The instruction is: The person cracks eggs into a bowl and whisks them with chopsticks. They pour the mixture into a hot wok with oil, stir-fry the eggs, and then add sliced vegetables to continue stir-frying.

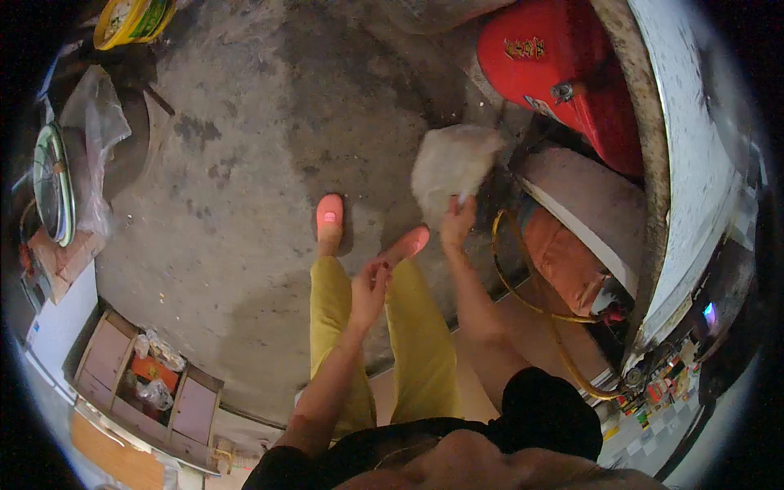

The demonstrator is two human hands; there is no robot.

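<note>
Held out ahead and to the right, my right hand (pixel 458 223) grips the near edge of a pale cloth or bag (pixel 456 162). The whitish piece is blurred and hangs over the concrete floor, so its exact kind is unclear. My left hand (pixel 370 288) is above my knees in yellow trousers (pixel 422 343), its fingers curled together. A small dark red spot shows at its fingertips; whether it is a nail or a held thing is unclear. Below are my pink shoes (pixel 330 214) on the stained concrete floor (pixel 239 202).
Right of me, a red container (pixel 551 67) with writing stands beside a pale counter edge (pixel 680 153). Below the counter, a yellow hose (pixel 499 263) loops near an orange-brown cylinder (pixel 560 257). Leftward are a clear plastic bag (pixel 98 128), a yellow bucket (pixel 131 24) and a pink-doored cabinet (pixel 195 407).
</note>
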